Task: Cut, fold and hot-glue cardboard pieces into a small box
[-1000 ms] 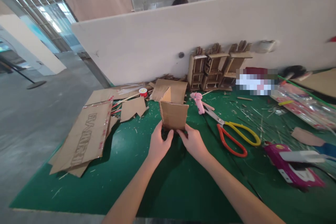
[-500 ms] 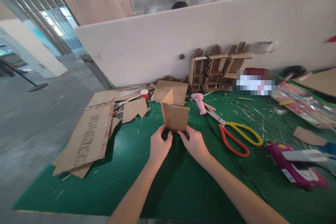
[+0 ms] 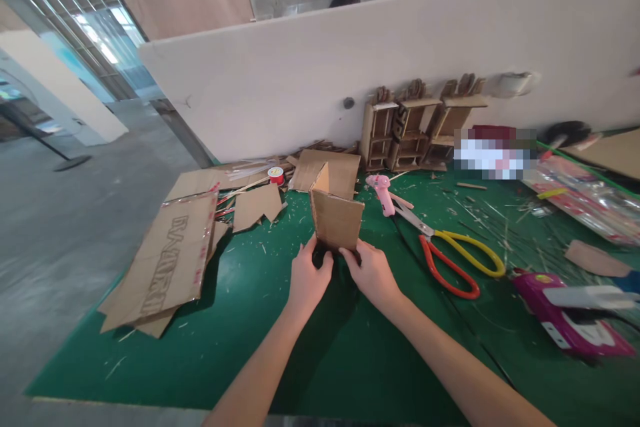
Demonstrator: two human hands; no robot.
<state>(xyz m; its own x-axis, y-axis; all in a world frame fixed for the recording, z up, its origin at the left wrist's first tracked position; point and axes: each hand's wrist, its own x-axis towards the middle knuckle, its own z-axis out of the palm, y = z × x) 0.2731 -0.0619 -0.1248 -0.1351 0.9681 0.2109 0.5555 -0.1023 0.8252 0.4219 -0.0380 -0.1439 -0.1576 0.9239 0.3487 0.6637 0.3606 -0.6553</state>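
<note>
One folded brown cardboard piece [image 3: 339, 221], held low

Green tabletop [image 3: 220, 360], white upright panel [image 3: 280, 90] along its far side. Printed flat cardboard sheets [image 3: 175, 260] heaped left, probably put aside there. Three brown open-fronted cardboard frames [image 3: 399, 123] stand against the panel, likely for support. Red-and-yellow-handled metal scissors [image 3: 430, 234] lie right, handles nearer, probably for easy reach. Piece stands upright at mid-table; can't tell whether its base touches down. Low hold probably keeps the two visible walls steady. Left hand [image 3: 311, 275] pinched on the lower left corner, right hand [image 3: 374, 272] on the lower right. Both closed on cardboard; thumbs near side, most fingers hidden.
</note>
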